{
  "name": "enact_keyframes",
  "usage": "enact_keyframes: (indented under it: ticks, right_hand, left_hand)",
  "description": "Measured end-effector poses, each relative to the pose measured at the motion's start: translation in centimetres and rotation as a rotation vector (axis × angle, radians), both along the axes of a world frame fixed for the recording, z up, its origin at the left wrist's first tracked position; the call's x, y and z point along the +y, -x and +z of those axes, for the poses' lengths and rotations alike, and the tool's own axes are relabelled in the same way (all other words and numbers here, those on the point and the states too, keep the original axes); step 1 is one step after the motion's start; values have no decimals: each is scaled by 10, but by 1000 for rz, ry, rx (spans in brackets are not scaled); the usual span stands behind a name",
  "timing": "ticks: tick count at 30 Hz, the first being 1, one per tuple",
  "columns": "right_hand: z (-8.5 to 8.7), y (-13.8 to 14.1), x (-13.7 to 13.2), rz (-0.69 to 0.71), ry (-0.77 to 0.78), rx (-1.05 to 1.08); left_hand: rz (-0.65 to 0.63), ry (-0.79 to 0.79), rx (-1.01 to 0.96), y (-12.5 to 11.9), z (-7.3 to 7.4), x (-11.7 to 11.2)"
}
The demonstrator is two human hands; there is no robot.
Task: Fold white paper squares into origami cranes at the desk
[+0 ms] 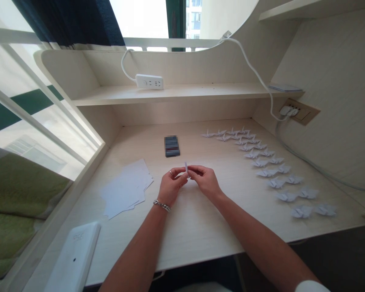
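Bare forearms (140,247) reach across the pale wood desk (194,231), the left hand (171,186) and right hand (205,181) both pinching a narrow folded white paper strip (185,167) between them. Its long axis stands nearly upright, top leaning slightly left, above the desk's middle. A loose stack of white paper sheets (126,187) lies left; rows of white origami paper cranes (261,162) lie right.
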State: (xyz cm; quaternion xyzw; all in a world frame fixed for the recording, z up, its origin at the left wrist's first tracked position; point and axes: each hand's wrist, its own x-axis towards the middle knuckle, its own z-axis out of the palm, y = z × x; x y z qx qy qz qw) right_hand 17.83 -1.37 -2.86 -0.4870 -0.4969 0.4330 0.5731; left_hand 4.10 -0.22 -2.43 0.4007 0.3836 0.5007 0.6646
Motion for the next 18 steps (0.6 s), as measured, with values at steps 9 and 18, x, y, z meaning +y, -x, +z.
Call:
enact_keyframes:
  ticks: [9, 18]
  right_hand:
    - [-3, -3, 1, 0, 4, 31]
    - [-1, -3, -1, -39, -7, 6]
  left_hand:
    - [-2, -90, 49, -1, -4, 2]
    - [-16, -93, 32, -1, -7, 2]
